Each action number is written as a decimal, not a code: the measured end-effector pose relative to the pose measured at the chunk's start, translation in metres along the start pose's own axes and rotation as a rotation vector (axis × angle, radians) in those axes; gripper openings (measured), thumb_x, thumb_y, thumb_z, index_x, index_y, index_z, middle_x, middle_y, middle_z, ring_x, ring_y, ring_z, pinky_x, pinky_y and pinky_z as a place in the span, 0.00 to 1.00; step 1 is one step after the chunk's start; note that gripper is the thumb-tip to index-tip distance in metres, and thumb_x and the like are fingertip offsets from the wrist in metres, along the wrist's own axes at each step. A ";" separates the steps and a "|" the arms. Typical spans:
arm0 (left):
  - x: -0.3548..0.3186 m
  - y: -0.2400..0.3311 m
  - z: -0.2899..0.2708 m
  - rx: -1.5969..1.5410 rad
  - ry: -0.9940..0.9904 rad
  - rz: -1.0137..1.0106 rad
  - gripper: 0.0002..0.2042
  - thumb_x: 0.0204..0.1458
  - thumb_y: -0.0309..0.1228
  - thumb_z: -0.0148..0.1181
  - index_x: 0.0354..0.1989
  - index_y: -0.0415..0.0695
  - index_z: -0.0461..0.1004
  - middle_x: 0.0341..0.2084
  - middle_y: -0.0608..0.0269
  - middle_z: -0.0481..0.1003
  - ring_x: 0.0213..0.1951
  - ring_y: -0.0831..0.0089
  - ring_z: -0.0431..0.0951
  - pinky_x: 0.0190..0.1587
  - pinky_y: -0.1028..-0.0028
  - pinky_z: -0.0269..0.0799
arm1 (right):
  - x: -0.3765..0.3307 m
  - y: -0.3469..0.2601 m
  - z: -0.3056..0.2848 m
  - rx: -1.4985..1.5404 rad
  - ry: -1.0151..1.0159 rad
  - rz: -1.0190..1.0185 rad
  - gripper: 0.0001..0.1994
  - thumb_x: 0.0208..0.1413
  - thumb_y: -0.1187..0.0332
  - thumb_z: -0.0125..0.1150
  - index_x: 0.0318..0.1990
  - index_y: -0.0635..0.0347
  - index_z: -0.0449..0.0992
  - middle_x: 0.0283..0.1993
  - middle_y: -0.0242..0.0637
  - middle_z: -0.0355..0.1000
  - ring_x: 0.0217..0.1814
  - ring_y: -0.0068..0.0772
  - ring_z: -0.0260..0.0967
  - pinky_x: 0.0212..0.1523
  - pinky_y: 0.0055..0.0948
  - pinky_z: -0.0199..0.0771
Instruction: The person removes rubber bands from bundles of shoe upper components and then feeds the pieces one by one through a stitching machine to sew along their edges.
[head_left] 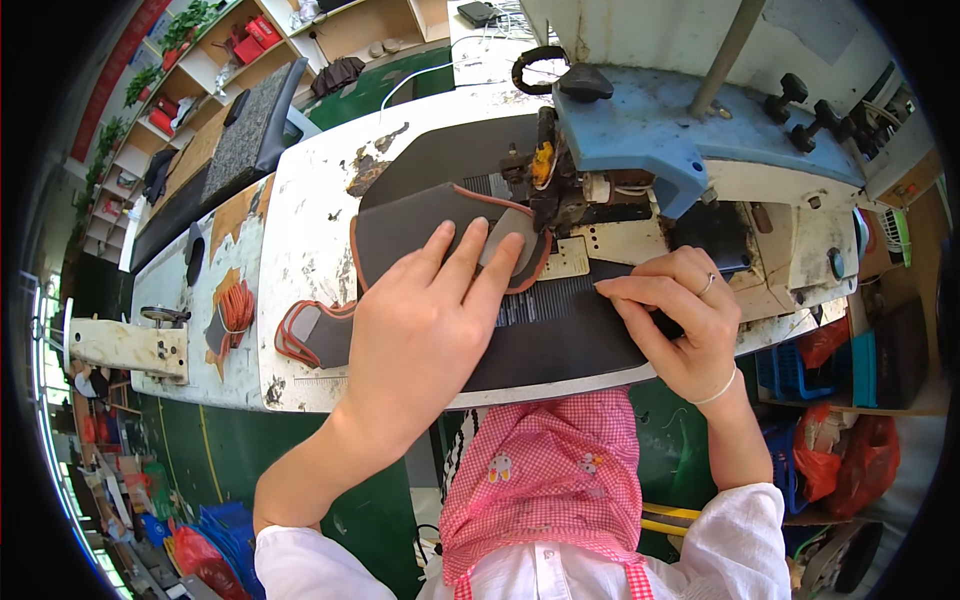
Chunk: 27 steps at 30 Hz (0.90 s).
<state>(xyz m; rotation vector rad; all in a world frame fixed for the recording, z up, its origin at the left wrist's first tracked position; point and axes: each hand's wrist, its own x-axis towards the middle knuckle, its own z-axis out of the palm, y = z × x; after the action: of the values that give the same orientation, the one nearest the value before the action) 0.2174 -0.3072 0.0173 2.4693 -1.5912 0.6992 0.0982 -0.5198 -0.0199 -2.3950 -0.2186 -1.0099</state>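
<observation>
My left hand (430,300) lies with its fingers stretched out on a dark grey flat piece (405,225) edged in orange-red. It presses the piece down beside the working head (545,175) of a blue machine (640,120). A lighter grey patch (508,240) shows on the piece by my fingertips. My right hand (685,315), close to the metal plate (565,258), pinches thumb and forefinger together over a black sheet (560,345); what lies between them is too small to make out. Partly behind my left wrist is another grey piece (325,335) with the same edging.
The machine stands on a worn white table (310,215). To the left, a second worktable holds a bundle of orange-red cord (236,305) and a cream machine arm (130,345). Shelves (215,75) line the far left. Blue baskets (795,370) and red bags (865,465) sit low at right.
</observation>
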 end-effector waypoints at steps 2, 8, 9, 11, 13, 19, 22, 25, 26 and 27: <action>-0.001 0.000 -0.004 0.029 -0.005 -0.001 0.20 0.45 0.25 0.62 0.50 0.47 0.82 0.48 0.55 0.82 0.49 0.57 0.82 0.47 0.64 0.79 | 0.000 0.000 0.002 0.011 -0.003 -0.002 0.12 0.42 0.78 0.72 0.37 0.55 0.84 0.32 0.32 0.75 0.33 0.34 0.73 0.35 0.33 0.68; 0.028 -0.042 -0.003 -0.329 -0.083 0.273 0.13 0.45 0.25 0.67 0.41 0.44 0.85 0.42 0.62 0.80 0.53 0.52 0.77 0.52 0.59 0.75 | 0.000 0.001 -0.002 -0.011 -0.011 0.004 0.12 0.42 0.79 0.72 0.36 0.55 0.84 0.32 0.32 0.75 0.33 0.34 0.72 0.34 0.33 0.67; 0.032 -0.052 0.002 -0.319 -0.082 0.268 0.13 0.45 0.25 0.67 0.41 0.44 0.85 0.42 0.62 0.80 0.53 0.52 0.77 0.52 0.59 0.75 | 0.000 0.000 -0.001 -0.006 -0.005 0.000 0.12 0.42 0.79 0.72 0.36 0.55 0.84 0.32 0.32 0.75 0.33 0.34 0.72 0.34 0.33 0.67; 0.033 -0.070 0.017 -0.623 -0.001 0.339 0.12 0.47 0.23 0.68 0.42 0.44 0.85 0.44 0.60 0.80 0.60 0.49 0.74 0.58 0.57 0.73 | 0.000 -0.001 0.002 0.004 -0.008 -0.004 0.12 0.42 0.79 0.72 0.36 0.55 0.84 0.32 0.32 0.75 0.33 0.34 0.72 0.34 0.33 0.67; 0.031 -0.076 0.018 -0.669 -0.112 0.315 0.15 0.49 0.22 0.68 0.46 0.45 0.84 0.51 0.57 0.79 0.64 0.49 0.71 0.63 0.57 0.70 | 0.000 0.000 0.002 0.001 -0.009 0.001 0.12 0.42 0.79 0.72 0.36 0.55 0.84 0.32 0.32 0.75 0.33 0.34 0.72 0.34 0.33 0.67; 0.026 -0.074 0.025 -0.714 -0.167 0.276 0.19 0.51 0.22 0.66 0.53 0.48 0.82 0.60 0.58 0.75 0.64 0.55 0.72 0.63 0.61 0.72 | -0.001 -0.001 0.001 -0.018 -0.004 0.007 0.11 0.43 0.78 0.72 0.36 0.55 0.84 0.32 0.31 0.75 0.33 0.34 0.72 0.36 0.32 0.67; 0.023 -0.072 0.025 -0.681 -0.147 0.258 0.19 0.52 0.23 0.66 0.54 0.49 0.81 0.59 0.58 0.75 0.64 0.56 0.72 0.63 0.61 0.72 | -0.001 -0.002 0.000 -0.031 -0.022 0.027 0.11 0.43 0.78 0.72 0.36 0.55 0.84 0.32 0.32 0.75 0.34 0.34 0.72 0.36 0.32 0.68; 0.022 -0.070 0.023 -0.656 -0.149 0.219 0.19 0.52 0.23 0.65 0.55 0.49 0.81 0.60 0.58 0.75 0.64 0.56 0.72 0.63 0.62 0.72 | 0.000 -0.002 0.000 -0.027 -0.023 0.027 0.11 0.43 0.78 0.72 0.36 0.55 0.84 0.32 0.32 0.75 0.34 0.34 0.72 0.36 0.32 0.68; 0.022 -0.070 0.023 -0.648 -0.146 0.209 0.19 0.53 0.23 0.65 0.55 0.49 0.81 0.59 0.58 0.75 0.64 0.56 0.72 0.63 0.62 0.72 | 0.000 -0.002 0.000 -0.026 -0.024 0.027 0.11 0.43 0.78 0.72 0.36 0.55 0.84 0.32 0.32 0.75 0.34 0.34 0.72 0.36 0.32 0.68; 0.022 -0.069 0.023 -0.639 -0.143 0.200 0.19 0.53 0.22 0.64 0.55 0.50 0.81 0.59 0.58 0.75 0.64 0.56 0.72 0.63 0.62 0.72 | 0.000 -0.002 0.000 -0.025 -0.025 0.028 0.11 0.43 0.78 0.72 0.36 0.55 0.85 0.32 0.32 0.75 0.34 0.34 0.72 0.37 0.32 0.68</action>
<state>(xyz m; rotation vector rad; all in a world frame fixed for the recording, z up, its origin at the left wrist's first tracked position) 0.2932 -0.3029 0.0166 1.9415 -1.7724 0.0043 0.0969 -0.5182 -0.0191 -2.4277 -0.1822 -0.9758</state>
